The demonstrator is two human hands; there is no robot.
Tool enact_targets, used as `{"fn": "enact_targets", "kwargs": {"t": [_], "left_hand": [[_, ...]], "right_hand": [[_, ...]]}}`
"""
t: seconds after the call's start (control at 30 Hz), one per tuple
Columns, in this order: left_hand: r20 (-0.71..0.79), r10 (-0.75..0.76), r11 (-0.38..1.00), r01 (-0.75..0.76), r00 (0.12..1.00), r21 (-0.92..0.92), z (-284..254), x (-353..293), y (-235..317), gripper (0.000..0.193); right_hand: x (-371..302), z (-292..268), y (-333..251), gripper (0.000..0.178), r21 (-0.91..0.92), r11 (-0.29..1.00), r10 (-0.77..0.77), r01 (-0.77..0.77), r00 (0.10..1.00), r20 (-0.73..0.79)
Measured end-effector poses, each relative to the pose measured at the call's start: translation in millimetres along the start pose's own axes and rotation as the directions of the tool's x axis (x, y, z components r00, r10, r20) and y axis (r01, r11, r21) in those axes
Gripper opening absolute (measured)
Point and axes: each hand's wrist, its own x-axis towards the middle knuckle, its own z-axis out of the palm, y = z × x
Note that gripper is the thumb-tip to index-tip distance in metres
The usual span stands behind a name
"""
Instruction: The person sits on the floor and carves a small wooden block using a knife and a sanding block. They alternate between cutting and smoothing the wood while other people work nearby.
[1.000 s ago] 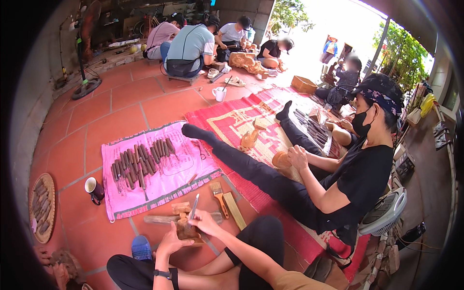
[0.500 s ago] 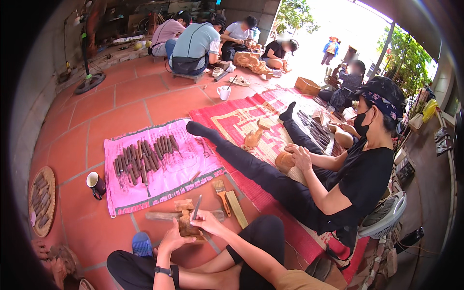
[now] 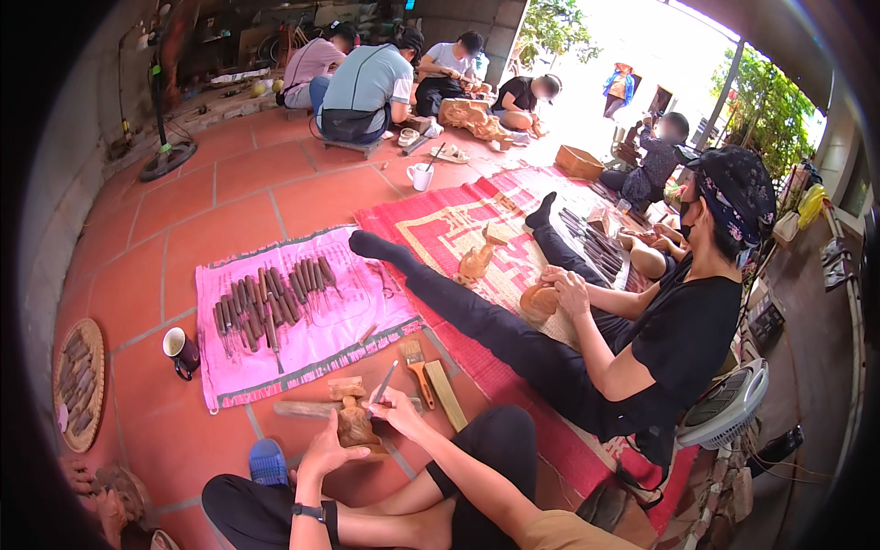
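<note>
Red tile floor (image 3: 197, 440) spreads out around me, with a pink cloth (image 3: 220, 383) beyond my knees carrying rows of wooden-handled carving tools (image 3: 252, 307). The carved wooden figure (image 3: 356, 425) sits low, just in front of my crossed legs; a rough wooden stick (image 3: 301, 408) lies crosswise by it, though I can't tell whether it bears the weight. My left grip (image 3: 328, 451) is clamped on the figure's near left side, thumb stretched along the base. My right grip (image 3: 396, 412) is closed round a slim carving tool (image 3: 387, 377), pen-fashion, its lower end at the figure's right side; the exact contact is too small to make out.

To cut cleanly, I judge I should brace the base firmly, keep my left thumb out of the blade's line, and take shallow strokes along the grain, letting the fingers steer. Pushing too hard could slip or split fine detail. The flat paintbrush (image 3: 418, 371) lies near for clearing dust.
</note>
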Motion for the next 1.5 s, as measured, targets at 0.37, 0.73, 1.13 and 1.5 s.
{"fn": "enact_targets", "kwargs": {"t": [0.37, 0.73, 1.13, 1.5], "left_hand": [[0.02, -0.054, 0.997, 0.055, 0.998, -0.055, -3, -4, 2, 0.133], [0.007, -0.041, 0.999, 0.041, 0.999, -0.03, 2, -1, -3, 0.133], [0.02, -0.051, 0.999, 0.051, 0.999, -0.004, 0, -2, 5, 0.128], [0.016, -0.04, 0.999, 0.04, 0.999, -0.003, -1, -1, 8, 0.129]], "right_hand": [[-4, 8, -11, 0.012, -0.04, 0.998, -0.046, 0.048, 0.998, 0.05], [-8, 5, -11, 0.012, -0.097, 0.994, -0.03, 0.04, 0.994, 0.106], [-7, 1, -4, 0.009, -0.019, 0.999, -0.027, 0.03, 0.987, 0.157], [-3, 1, -12, 0.01, -0.029, 1.0, 0.001, 0.002, 0.996, 0.091]]}}
